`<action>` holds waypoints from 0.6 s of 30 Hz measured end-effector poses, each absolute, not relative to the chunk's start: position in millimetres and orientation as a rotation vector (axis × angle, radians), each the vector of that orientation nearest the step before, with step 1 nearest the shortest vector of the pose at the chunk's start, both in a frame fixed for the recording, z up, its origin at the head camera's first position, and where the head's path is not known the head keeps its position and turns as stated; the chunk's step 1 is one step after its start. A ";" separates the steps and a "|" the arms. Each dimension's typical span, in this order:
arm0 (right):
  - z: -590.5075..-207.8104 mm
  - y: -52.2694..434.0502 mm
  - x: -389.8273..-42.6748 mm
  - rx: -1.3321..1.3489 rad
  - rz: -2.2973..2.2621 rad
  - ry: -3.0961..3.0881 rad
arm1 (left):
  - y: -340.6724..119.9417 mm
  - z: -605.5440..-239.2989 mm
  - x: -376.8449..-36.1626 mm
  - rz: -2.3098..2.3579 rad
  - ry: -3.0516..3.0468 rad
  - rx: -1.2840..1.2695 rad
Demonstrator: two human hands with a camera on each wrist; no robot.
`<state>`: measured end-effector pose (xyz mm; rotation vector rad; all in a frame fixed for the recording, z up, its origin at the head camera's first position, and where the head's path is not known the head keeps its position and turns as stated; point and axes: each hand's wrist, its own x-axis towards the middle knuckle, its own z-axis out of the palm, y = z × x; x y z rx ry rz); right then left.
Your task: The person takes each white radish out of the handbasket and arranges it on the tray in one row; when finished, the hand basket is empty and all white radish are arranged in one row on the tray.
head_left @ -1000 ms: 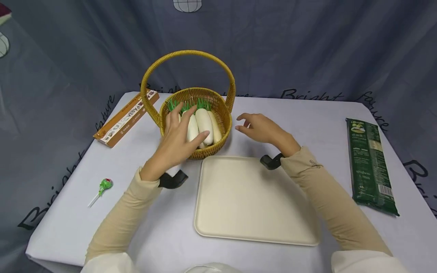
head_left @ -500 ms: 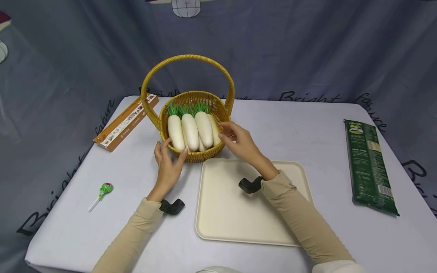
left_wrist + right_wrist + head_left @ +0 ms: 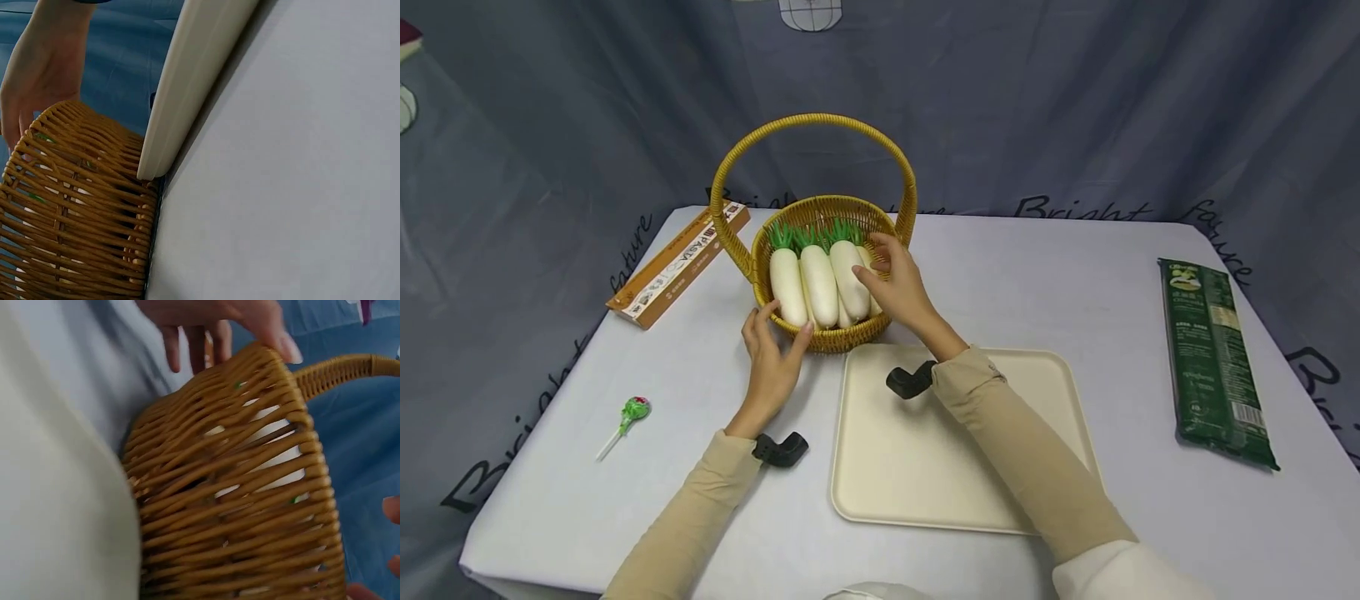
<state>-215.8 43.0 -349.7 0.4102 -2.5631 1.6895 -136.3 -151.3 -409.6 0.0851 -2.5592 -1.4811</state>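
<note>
A yellow-brown wicker basket (image 3: 891,312) with a tall arched handle holds several white radishes (image 3: 820,287) with green tops. My left hand (image 3: 771,367) rests at the basket's near-left rim, thumb and fingers spread. In the right wrist view, the left hand (image 3: 215,315) touches the rim with its thumb, other fingers hanging outside. My right hand (image 3: 901,287) reaches over the right rim, thumb and fingers apart above the rightmost radishes; whether it touches them is unclear. The left wrist view shows the right hand (image 3: 47,75) beyond the wicker side, its fingertips partly hidden.
A beige tray (image 3: 925,467) lies directly in front of the basket, under the right forearm. A pasta box (image 3: 677,262) is at the back left, a green-wrapped lollipop (image 3: 634,408) at the left. A green spaghetti packet (image 3: 1213,367) lies at the right.
My left hand has drawn back from above the radishes to the near rim. The right hand has moved left from beside the basket to over its right-hand radishes.
</note>
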 end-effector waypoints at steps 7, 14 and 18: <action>-341.9 34.0 -233.6 0.224 1.734 -2.743 | -153.2 -410.1 -138.0 -1.445 -2.555 0.083; -337.3 32.9 -238.5 0.184 1.762 -2.923 | -152.3 -410.7 -139.1 -1.455 -2.555 0.076; -335.2 33.4 -237.7 0.230 1.748 -2.988 | -152.5 -410.3 -139.0 -1.457 -2.552 0.083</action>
